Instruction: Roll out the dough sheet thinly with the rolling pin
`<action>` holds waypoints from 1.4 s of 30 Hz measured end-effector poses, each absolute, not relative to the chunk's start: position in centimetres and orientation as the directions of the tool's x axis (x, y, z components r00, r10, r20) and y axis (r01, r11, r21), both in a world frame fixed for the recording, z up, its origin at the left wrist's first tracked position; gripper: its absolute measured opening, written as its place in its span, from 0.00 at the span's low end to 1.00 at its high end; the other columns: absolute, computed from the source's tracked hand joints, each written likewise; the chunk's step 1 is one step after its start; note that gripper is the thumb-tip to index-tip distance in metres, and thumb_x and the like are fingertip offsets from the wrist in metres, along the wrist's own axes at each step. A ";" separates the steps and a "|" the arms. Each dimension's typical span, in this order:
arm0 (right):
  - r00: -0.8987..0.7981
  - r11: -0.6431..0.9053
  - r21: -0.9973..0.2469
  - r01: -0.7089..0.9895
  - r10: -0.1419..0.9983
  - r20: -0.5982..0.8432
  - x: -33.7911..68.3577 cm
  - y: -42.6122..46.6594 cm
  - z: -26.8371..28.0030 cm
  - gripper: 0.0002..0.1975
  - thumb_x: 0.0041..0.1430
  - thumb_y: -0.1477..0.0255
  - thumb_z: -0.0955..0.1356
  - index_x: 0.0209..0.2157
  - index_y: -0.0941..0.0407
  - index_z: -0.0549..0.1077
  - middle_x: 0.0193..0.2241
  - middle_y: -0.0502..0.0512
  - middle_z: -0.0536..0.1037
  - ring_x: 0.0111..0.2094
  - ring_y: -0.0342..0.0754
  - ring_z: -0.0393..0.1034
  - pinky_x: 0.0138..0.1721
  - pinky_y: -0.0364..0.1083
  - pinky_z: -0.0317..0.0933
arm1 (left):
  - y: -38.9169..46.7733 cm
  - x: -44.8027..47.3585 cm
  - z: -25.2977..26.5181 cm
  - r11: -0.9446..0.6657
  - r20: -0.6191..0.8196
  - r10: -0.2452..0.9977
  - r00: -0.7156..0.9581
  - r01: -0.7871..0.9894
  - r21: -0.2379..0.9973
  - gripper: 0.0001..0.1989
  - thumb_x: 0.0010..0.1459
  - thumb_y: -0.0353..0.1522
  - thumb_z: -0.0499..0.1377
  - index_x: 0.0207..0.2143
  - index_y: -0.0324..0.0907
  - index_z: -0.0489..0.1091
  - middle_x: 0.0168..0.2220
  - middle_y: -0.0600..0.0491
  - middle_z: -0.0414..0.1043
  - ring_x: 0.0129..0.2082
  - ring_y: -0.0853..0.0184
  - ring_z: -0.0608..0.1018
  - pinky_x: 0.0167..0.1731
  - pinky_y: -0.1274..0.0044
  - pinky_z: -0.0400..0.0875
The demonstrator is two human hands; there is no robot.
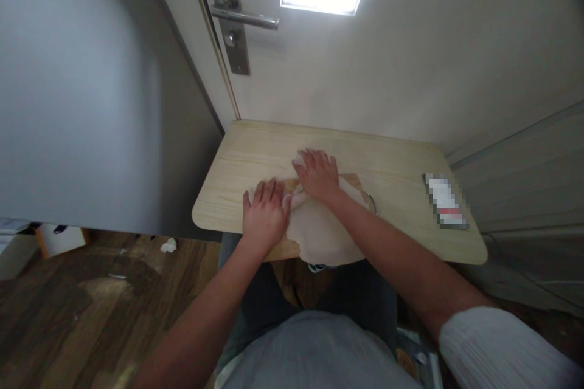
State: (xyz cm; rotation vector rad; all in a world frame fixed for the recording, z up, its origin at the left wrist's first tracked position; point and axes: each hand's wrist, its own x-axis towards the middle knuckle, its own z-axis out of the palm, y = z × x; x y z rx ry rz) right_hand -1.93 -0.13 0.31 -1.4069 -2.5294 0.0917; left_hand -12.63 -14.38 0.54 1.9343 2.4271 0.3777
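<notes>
A thin, pale, soft sheet (pixel 322 231) is spread over a wooden cutting board (pixel 281 250); whether it is dough or cloth I cannot tell. Its near edge hangs past the front of the table, and a small fold runs between my hands. My left hand (pixel 265 213) lies at the left side of the board, fingers stretched out and slightly blurred, the thumb touching the sheet's left edge. Farther back, my right hand (pixel 319 175) rests palm down with its fingers spread over the sheet's far part. The board's metal ring handle (pixel 371 202) sticks out at the right.
The board lies on a small light wooden table (pixel 387 164) set against a door with a metal handle (pixel 246 17). A phone-like object (pixel 444 200), pixelated, lies at the table's right. Crumpled paper (pixel 168 245) is on the wooden floor. My legs are under the table's front edge.
</notes>
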 end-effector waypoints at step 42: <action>-0.446 0.479 -0.185 0.858 0.874 0.194 1.1 -2.1 -0.5 0.29 0.70 0.52 0.53 0.62 0.52 0.65 0.64 0.58 0.64 0.65 0.60 0.51 0.64 0.65 0.38 | -13.4 -11.4 0.4 0.171 0.196 0.960 -0.200 0.973 0.155 0.27 0.69 0.44 0.42 0.64 0.45 0.61 0.67 0.44 0.60 0.67 0.50 0.59 0.64 0.48 0.47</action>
